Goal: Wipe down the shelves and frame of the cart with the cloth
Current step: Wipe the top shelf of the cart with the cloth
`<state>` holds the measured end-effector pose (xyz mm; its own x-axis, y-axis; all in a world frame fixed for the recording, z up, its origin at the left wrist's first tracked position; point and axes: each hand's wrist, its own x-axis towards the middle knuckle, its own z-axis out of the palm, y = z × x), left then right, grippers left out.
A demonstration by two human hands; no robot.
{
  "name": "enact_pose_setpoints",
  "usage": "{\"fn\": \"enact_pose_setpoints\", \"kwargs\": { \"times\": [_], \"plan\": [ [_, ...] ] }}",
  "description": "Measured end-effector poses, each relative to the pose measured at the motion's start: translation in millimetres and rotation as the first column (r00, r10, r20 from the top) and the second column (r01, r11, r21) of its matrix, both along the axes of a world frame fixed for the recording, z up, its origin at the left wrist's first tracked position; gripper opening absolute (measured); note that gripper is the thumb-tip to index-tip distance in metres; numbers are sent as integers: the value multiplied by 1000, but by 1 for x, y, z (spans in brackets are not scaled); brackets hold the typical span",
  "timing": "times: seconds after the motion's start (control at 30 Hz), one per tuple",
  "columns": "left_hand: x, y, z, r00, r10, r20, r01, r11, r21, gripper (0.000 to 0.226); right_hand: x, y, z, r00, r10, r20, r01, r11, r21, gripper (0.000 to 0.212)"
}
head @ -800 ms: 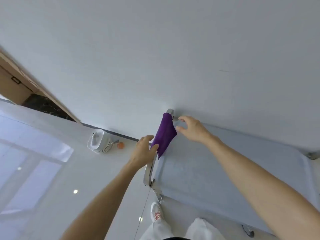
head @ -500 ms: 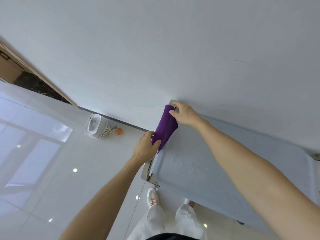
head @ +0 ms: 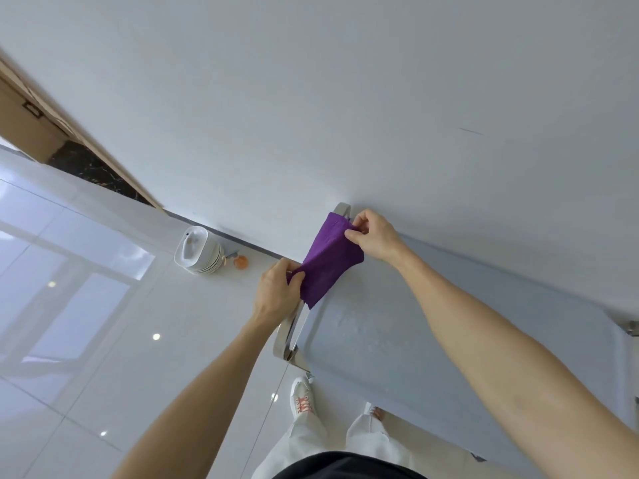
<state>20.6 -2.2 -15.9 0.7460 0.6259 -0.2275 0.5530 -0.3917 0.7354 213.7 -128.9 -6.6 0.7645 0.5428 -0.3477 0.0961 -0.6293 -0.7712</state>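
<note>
A purple cloth [head: 328, 261] is draped over the cart's metal handle bar [head: 287, 337] at the left end of the grey top shelf [head: 397, 340]. My left hand [head: 276, 292] pinches the cloth's lower left edge, just outside the bar. My right hand [head: 373, 236] pinches the upper right edge, over the shelf near the wall. The cloth is stretched between both hands and hides the middle of the bar. The lower shelves are out of sight under the top one.
The cart stands against a white wall [head: 345, 98]. On the glossy tiled floor to the left sit a stack of white bowls [head: 197, 250] and a small orange object [head: 240, 261]. My feet [head: 302, 399] stand at the cart's near corner. A doorway [head: 41, 133] is far left.
My right hand reached the cloth's far edge and gripped it. The cloth is now pulled wider and flatter between both hands.
</note>
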Motion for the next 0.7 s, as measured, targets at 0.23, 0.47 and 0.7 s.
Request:
{"fn": "enact_pose_setpoints", "kwargs": {
  "times": [0.23, 0.47, 0.7],
  "plan": [
    [-8, -9, 31, 978, -104, 182, 102, 995, 18, 13, -13, -66, 40, 995, 97, -21, -89, 965, 245, 34],
    [-2, -23, 62, 924, -220, 312, 210, 975, 67, 26, -24, -125, 63, 998, 3, -56, 16, 945, 325, 17],
    [-6, -45, 64, 854, -459, 244, 453, 888, 86, 27, -58, -177, 58, 983, 55, 177, -60, 998, 24, 12]
  ]
}}
